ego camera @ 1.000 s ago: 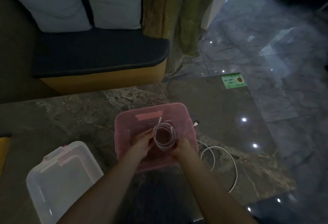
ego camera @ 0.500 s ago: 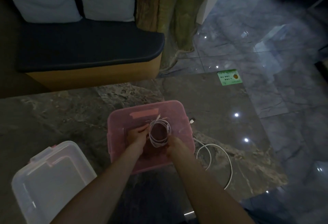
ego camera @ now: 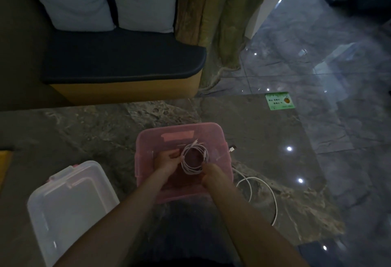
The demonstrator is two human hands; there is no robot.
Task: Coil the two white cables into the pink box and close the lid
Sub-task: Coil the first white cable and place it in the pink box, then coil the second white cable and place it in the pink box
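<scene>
Holding: both hands, left (ego camera: 167, 162) and right (ego camera: 211, 174), still pinch the coil (ego camera: 193, 158) inside the pink box (ego camera: 224, 139); same as before.
Other cable (ego camera: 262, 190): on the surface, right of box.
Lid (ego camera: 69, 207): left.
Green sticker (ego camera: 279, 101): writing unreadable.

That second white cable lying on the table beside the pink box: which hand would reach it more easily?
Probably the right hand. The loose cable lies on the table just right of the pink box, close beside that hand. The left hand is across the box and could steady the coiled cable meanwhile.
</scene>
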